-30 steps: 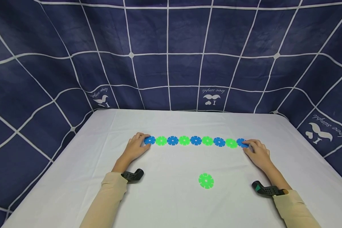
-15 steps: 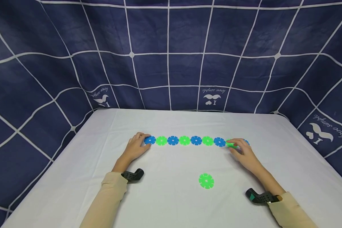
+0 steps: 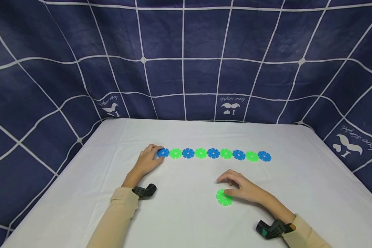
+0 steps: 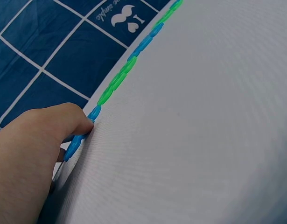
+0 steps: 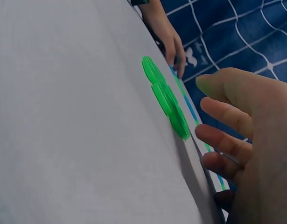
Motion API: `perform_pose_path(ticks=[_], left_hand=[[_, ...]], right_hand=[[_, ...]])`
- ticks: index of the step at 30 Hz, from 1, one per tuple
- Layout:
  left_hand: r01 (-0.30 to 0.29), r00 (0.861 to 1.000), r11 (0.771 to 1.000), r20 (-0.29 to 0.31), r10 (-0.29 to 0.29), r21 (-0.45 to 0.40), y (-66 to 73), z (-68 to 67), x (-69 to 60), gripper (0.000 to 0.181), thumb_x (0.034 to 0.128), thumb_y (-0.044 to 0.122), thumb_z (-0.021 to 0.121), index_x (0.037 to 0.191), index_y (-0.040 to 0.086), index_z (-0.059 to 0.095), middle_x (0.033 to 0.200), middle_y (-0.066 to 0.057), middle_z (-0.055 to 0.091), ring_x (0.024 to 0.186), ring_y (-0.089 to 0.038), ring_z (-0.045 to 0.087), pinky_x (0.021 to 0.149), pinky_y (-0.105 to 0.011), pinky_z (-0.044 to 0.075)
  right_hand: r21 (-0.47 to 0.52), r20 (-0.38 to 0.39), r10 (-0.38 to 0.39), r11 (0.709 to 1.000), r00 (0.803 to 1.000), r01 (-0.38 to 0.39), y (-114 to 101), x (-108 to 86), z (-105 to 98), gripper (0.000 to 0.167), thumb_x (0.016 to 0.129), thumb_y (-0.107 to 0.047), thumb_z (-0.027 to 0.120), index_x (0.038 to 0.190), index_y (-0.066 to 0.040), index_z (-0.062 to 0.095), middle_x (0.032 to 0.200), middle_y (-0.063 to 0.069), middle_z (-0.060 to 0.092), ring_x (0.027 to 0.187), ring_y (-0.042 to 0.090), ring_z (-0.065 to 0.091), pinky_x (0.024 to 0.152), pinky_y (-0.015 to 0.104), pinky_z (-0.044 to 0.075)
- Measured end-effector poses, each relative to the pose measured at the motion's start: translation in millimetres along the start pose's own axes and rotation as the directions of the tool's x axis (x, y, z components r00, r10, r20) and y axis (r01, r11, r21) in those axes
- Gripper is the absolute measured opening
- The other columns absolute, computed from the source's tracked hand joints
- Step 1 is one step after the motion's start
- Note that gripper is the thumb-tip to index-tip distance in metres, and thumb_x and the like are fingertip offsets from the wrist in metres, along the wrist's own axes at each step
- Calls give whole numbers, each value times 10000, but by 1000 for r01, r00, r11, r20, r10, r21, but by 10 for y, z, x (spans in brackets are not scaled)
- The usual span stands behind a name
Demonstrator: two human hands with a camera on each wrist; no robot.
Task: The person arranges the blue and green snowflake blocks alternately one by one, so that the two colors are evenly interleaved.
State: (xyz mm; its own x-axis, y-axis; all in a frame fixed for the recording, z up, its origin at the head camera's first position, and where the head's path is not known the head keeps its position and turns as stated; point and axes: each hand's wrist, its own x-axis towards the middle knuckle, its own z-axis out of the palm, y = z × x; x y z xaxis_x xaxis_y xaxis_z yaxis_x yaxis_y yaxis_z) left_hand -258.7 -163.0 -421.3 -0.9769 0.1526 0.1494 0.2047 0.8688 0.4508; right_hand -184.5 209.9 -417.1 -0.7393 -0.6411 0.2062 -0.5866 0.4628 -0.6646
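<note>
Several flat, notched snowflake building discs, blue and green by turns, lie edge to edge in a row across the table. My left hand [image 3: 146, 161] holds the blue disc [image 3: 163, 153] at the row's left end between thumb and fingers; in the left wrist view the thumb touches this blue disc [image 4: 74, 147]. A single green disc [image 3: 222, 200] lies apart, nearer the front. Over it hovers my right hand [image 3: 243, 187], fingers loosely bent and holding nothing. The right wrist view shows a gap between its fingers and the green disc [image 5: 166, 100]. Another blue disc [image 3: 264, 156] ends the row at right.
A white cloth covers the table [image 3: 179, 213]. Behind and at both sides hangs a dark blue curtain [image 3: 201, 75] with white grid lines. Black camera mounts sit on the left wrist [image 3: 145, 190] and right wrist [image 3: 272, 229].
My right hand has left the blue disc at the row's right end, passed over the neighbouring green disc, and come left and toward me to the loose green disc. My left hand stays put.
</note>
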Motion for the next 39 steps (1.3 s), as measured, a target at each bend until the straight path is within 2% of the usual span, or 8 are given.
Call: perform_pose_path(ticks=[3,8,14,18,34,39], left_hand=[[3,1000,1000,-2,-3,-1,-1,0,3,500,847,341,529,1295,125,483,1278,-134,444,1200,-294,410,923,-453,323],[0,1000,1000,-6,0,-5,-15,4,-5,499,847,344,530,1292,123,485,1278,-134,443,1208,-296,404,927,-454,321],[-4,1000,1000,-8,4,3,-36,5,-12,501,845,344,533,1293,123,483,1271,-135,445,1200,-299,409,922,-458,321],[-6,1000,1000,-9,6,7,-40,5,-6,500,847,345,532,1292,122,483,1267,-135,448,1198,-299,412,927,-459,321],[-4,1000,1000,-2,4,2,-5,0,-2,499,845,343,532,1292,126,484,1266,-133,448,1199,-296,412,933,-456,316],[-9,1000,1000,-8,9,3,2,0,-2,496,844,342,533,1288,127,487,1265,-135,450,1198,-298,415,933,-458,319]], right_hand=[[-25,65,49,999,997,-48,-55,-1,6,338,786,-279,673,1110,-295,582,1086,-128,524,903,27,442,797,274,327],[-57,109,97,994,989,-91,-87,5,5,339,747,-341,692,1067,-359,585,1116,-169,491,1067,41,415,853,335,299],[-51,111,119,992,987,-114,-53,17,13,318,757,-336,689,1057,-362,587,1121,-153,498,978,30,407,800,285,316],[-40,107,104,994,989,-100,-20,22,17,304,776,-334,678,1065,-345,588,1123,-127,508,897,31,408,755,265,318],[-15,111,119,993,987,-119,-28,16,15,230,776,-373,677,991,-358,596,1099,-154,503,1056,37,411,839,325,287],[10,122,143,989,982,-145,-32,20,-11,233,779,-364,678,979,-307,573,1018,-111,524,944,56,424,801,305,285]])
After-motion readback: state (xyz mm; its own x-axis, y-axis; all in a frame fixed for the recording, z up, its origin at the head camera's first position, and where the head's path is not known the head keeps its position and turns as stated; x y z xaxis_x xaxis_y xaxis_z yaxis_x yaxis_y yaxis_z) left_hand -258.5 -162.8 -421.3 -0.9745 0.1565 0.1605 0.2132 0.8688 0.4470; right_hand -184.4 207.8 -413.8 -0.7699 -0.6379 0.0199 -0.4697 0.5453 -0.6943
